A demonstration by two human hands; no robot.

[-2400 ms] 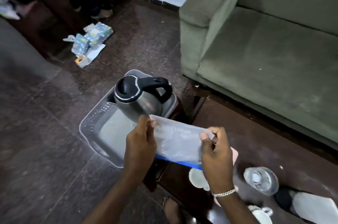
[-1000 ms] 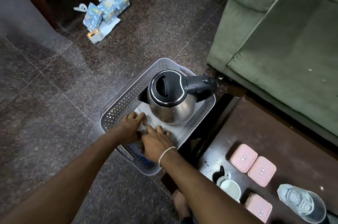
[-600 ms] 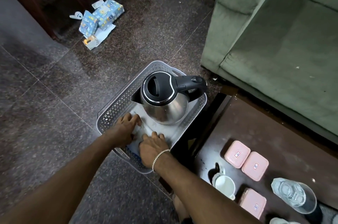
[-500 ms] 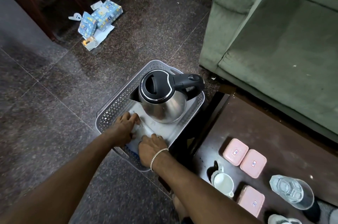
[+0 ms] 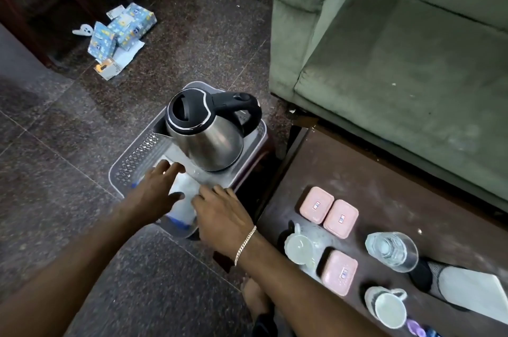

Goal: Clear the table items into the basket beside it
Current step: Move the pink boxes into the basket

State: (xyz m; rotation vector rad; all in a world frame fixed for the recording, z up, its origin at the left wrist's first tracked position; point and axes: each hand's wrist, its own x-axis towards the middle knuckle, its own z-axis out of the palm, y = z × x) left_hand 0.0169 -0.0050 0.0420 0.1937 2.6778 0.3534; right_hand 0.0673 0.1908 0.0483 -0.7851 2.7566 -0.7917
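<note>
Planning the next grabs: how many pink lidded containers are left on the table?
3. Two pink containers touch side by side, one nearer the basket, one right of it; the third sits nearer the person, beside the white cup. None seem hidden.

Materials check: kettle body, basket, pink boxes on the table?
Kettle: brushed stainless steel by its dull metallic sheen, with a black, probably plastic, lid and handle. Basket: grey moulded plastic, perforated walls. Pink boxes: matte, opaque, likely plastic; the labels are too small to read.

Grey perforated basket (image 5: 129,160) on floor holds upright steel kettle (image 5: 209,136) and flat white packet (image 5: 182,200); 3 pink boxes (image 5: 316,204) on desk (image 5: 371,171).
</note>
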